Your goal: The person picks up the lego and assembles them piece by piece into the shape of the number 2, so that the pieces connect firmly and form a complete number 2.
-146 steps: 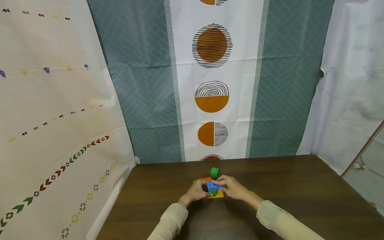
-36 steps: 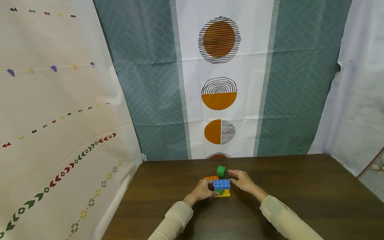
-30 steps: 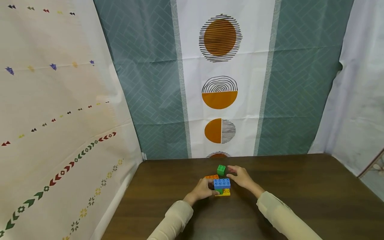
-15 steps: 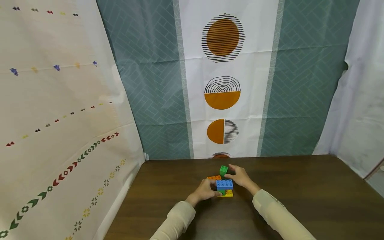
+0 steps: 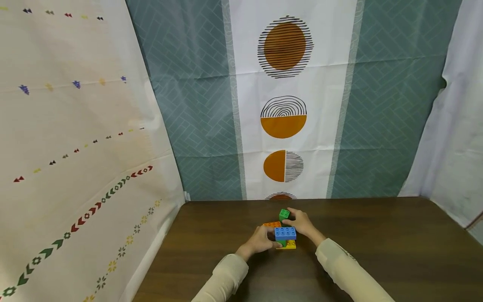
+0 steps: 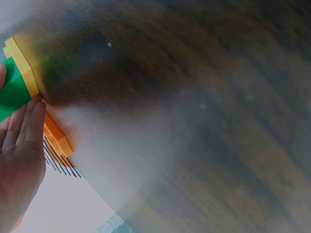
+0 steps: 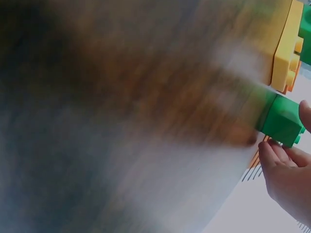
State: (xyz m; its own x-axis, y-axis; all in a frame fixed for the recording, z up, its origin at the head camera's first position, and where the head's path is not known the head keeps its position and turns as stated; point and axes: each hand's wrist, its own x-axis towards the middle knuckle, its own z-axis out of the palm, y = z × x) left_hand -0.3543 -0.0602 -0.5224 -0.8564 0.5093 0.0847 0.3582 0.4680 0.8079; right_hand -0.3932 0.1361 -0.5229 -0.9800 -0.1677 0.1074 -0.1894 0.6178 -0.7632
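Left hand (image 5: 260,240) pinched brick stack (image 5: 285,233). Loose green brick (image 5: 284,214) just beyond, right hand (image 5: 302,221) straddling it; couldn't tell if gripped. Looked light, stiff, slick; best taken by opposite flat sides.

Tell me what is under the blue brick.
Beneath the blue brick, a green brick shows at left, then a yellow brick below; whatever lies farther back is covered.

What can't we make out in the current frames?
Head: near side of orange brick, mostly hidden by left hand and blue brick.
Left wrist: left thumb, mostly cut off by left edge.
Right wrist: stacked green brick, cut off by right edge.
Head: whether right hand touches loose green brick; too small.
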